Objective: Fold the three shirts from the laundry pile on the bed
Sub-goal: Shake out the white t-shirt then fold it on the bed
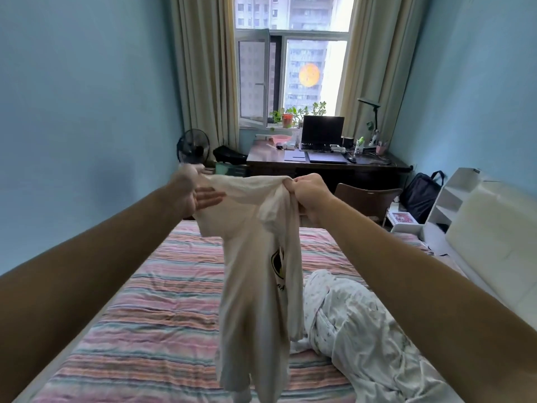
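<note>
Cream shirt [255, 257]: held up above the striped bed [139, 315], hanging lengthwise. Its top edge was pinched in the curled fingers of the right hand [308, 196]. Left hand [194, 196]: fingers straight, laid flat against the shirt's other shoulder. Patterned white laundry [357, 324]: heaped on the bed, right of the shirt.
</note>
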Demonstrator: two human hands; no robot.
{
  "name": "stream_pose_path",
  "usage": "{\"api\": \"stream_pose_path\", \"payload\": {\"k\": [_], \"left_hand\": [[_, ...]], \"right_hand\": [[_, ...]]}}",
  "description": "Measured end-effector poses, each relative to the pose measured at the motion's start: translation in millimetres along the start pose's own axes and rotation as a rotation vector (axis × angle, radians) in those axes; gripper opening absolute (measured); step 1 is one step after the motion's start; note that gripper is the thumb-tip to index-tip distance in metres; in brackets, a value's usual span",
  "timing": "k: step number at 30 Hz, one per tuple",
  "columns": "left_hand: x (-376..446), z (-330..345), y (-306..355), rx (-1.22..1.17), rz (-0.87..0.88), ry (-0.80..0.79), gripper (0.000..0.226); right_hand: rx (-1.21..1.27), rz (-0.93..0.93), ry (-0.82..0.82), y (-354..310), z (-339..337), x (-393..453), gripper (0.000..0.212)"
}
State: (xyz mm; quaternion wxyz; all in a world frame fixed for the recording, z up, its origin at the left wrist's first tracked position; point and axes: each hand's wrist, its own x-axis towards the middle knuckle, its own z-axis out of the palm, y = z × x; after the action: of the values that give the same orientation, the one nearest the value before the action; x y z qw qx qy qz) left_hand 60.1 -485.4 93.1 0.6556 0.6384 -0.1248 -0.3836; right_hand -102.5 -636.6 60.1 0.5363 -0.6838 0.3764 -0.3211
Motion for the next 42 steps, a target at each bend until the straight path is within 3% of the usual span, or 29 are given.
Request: {"api": "stream_pose_path", "payload": {"k": [2,4,5,7,8,10,11,14,16,18,20,23,25,27,29,33,38,42], "left_hand": [[-9.4,6.4,-16.3,0.159,-0.031,-0.044,0.034],[-22.1,17.2,-31.7,0.293,0.103,-0.115,0.024],[-25.9,21.7,-39.0,0.352,0.231,-0.173,0.031],[-35.3,29.1,-52.3,0.529,0.577,-0.346,0.078],[-37.5,31.0,-57.3,0.728,0.794,-0.414,0.096],[-30.2,32.7,-68.3,1.182,1.24,-0.417,0.109],[-25.4,33.2,-70.7,1.319,1.36,-0.383,0.111],[-15.0,32.7,-66.9,1.363,1.464,-0.313,0.099],[-10.1,33.3,-59.8,1.334,1.57,-0.312,0.063],[-12.7,39.2,-51.4,1.222,1.516,-0.342,0.026],[-18.5,51.2,-46.5,1.158,1.39,-0.343,0.012],[-27.2,71.6,-36.8,1.118,1.162,-0.372,0.017],[-31.8,82.6,-28.8,1.074,1.017,-0.387,0.024],[-36.2,91.9,-22.1,1.042,0.9,-0.371,0.029],[-38.6,97.8,-19.5,1.023,0.776,-0.365,0.033],[-35.8,96.2,-23.3,0.863,0.563,-0.401,0.039],[-39.4,93.2,-16.8,0.765,0.497,-0.29,0.034],[-45.6,92.9,-10.7,0.683,0.447,-0.21,0.03]], "right_hand": [[0.069,0.048,-0.043,-9.4,3.4,-1.0,0.02],[0.098,0.074,-0.092,-15.5,6.5,-2.8,0.017],[0.111,0.085,-0.111,-17.6,7.2,-3.2,0.02],[0.123,0.104,-0.14,-18.4,7.8,-1.1,0.02],[0.128,0.108,-0.149,-18.1,7.5,0.5,0.014],[0.154,0.113,-0.176,-17.4,5.1,1.2,0.003],[0.154,0.127,-0.178,-15.4,2.4,2.8,0.006],[0.127,0.155,-0.197,-9.6,-7.2,2.4,0.004],[0.109,0.174,-0.219,-6.1,-16.4,-0.1,0.01],[0.094,0.188,-0.255,-3.3,-24.8,-2.8,0.014],[0.062,0.185,-0.293,0.1,-30.3,-6.5,0.018],[-0.105,0.158,-0.312,7.4,-33.6,-12.5,0.008],[-0.195,0.139,-0.225,9.6,-30.8,-15.9,0.01],[-0.084,0.088,-0.003,10.6,-30.4,-17.4,0.033],[0.153,0.021,0.117,6.7,-30.5,-28.3,0.042],[0.091,-0.255,-0.008,8.2,-23.8,-54.3,0.064],[0.024,-0.25,-0.185,25.8,-19.3,-58.7,0.037],[-0.239,-0.212,-0.09,39.5,-3.5,-62.6,0.017]]}}
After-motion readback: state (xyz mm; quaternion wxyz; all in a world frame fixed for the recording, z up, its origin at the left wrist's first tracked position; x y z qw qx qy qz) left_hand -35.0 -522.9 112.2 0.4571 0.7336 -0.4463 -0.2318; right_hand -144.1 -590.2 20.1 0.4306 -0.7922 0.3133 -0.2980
